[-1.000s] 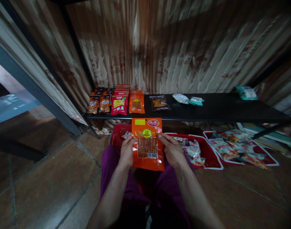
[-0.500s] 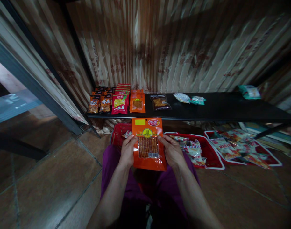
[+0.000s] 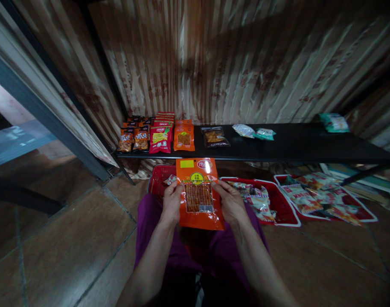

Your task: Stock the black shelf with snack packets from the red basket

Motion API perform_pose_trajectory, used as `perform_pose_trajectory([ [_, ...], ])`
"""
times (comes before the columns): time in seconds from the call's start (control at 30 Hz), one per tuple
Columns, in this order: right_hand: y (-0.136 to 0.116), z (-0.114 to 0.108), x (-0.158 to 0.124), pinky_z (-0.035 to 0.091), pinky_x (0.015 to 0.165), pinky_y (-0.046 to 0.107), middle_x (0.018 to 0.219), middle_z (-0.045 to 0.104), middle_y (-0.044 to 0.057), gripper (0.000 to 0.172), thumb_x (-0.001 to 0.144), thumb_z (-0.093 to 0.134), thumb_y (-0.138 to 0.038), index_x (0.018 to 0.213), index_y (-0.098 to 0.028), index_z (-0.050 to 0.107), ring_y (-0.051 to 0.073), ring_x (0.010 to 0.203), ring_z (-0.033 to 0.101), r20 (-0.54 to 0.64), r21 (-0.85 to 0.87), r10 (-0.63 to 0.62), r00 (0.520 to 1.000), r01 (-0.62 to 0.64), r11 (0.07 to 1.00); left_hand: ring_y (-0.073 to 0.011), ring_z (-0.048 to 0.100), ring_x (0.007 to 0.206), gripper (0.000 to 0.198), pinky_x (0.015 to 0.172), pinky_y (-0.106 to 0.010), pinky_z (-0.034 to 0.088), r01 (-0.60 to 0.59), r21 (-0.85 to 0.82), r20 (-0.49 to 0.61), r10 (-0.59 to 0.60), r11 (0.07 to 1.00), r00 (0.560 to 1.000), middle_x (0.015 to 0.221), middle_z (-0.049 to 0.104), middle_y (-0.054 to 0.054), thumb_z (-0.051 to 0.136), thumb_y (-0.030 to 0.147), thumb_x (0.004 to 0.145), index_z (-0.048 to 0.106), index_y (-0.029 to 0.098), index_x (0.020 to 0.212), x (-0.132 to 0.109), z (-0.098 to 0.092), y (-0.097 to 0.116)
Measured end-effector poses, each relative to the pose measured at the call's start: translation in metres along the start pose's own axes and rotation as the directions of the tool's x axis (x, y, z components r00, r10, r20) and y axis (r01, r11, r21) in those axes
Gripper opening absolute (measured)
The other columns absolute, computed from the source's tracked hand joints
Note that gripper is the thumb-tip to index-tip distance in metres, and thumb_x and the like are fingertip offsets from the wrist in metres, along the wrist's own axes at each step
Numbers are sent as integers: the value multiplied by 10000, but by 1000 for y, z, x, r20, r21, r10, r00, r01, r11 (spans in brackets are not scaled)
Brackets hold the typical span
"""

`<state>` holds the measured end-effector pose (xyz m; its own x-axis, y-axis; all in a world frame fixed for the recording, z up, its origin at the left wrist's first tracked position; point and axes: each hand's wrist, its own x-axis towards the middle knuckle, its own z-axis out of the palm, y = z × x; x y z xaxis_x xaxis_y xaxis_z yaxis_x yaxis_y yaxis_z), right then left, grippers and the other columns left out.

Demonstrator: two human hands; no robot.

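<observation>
An orange snack packet (image 3: 199,194) with a clear window is held upright in front of me, above my lap in purple trousers. My left hand (image 3: 171,202) grips its left edge and my right hand (image 3: 231,202) grips its right edge, fingers closed on it. Just beyond it stands a red basket (image 3: 157,179). On the low black shelf (image 3: 294,145) ahead lie rows of packets: brown ones (image 3: 133,138), red ones (image 3: 161,138), a matching orange stack (image 3: 184,135) and a dark packet (image 3: 214,137).
Small pale and green packets (image 3: 253,132) lie mid-shelf, and another green one (image 3: 334,122) sits at the far right. Red trays (image 3: 286,213) with several snack packets lie on the tiled floor to the right. A dark frame post (image 3: 54,123) slants at the left.
The orange packet has tilted slightly and dipped a little in my hands. Both hands keep the same grip.
</observation>
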<state>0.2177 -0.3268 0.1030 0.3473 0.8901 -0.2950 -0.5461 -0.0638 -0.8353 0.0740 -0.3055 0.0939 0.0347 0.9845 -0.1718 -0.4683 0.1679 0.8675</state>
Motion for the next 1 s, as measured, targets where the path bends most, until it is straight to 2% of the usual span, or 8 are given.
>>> perform_pose_trajectory([
  [0.3,1,0,-1,517,518,258,645,727,-5,277,471,854,-274,701,-215,711,156,523,645,-24,11,5,1000,-5,1000,-146,588,676,172,673,-254,419,2,13,18,-2,1000,1000,727,668,-1,639,308,683,645,170,785,0,-1,-2],
  [0.43,2,-2,0,523,525,261,654,730,-5,252,492,846,-268,694,-220,705,162,537,655,-23,14,-11,1000,12,1000,-146,592,709,144,711,-252,419,-4,9,40,4,1000,999,717,663,8,657,302,677,649,175,744,0,-3,-3],
  [0.7,2,-3,2,539,532,267,673,734,-5,278,474,849,-255,718,-221,719,164,556,659,-73,27,-37,997,39,999,-181,622,830,204,834,-299,424,26,-7,87,-25,1000,996,828,699,-22,675,316,675,684,181,828,1,-4,-3],
  [0.9,-3,-1,0,531,553,246,675,734,-13,289,446,855,-248,702,-218,724,148,571,656,-88,22,-32,996,34,999,-184,623,876,246,871,-305,413,37,-35,-11,-37,999,999,863,704,-27,713,336,641,688,187,835,2,-4,-5],
  [1.0,-4,-3,0,525,554,255,672,733,-10,278,462,851,-268,705,-220,725,156,568,657,-61,-1,-26,998,26,1000,-179,624,843,242,833,-297,425,52,-54,-7,-53,997,999,841,698,-23,717,353,642,679,188,815,2,-2,-2],
])
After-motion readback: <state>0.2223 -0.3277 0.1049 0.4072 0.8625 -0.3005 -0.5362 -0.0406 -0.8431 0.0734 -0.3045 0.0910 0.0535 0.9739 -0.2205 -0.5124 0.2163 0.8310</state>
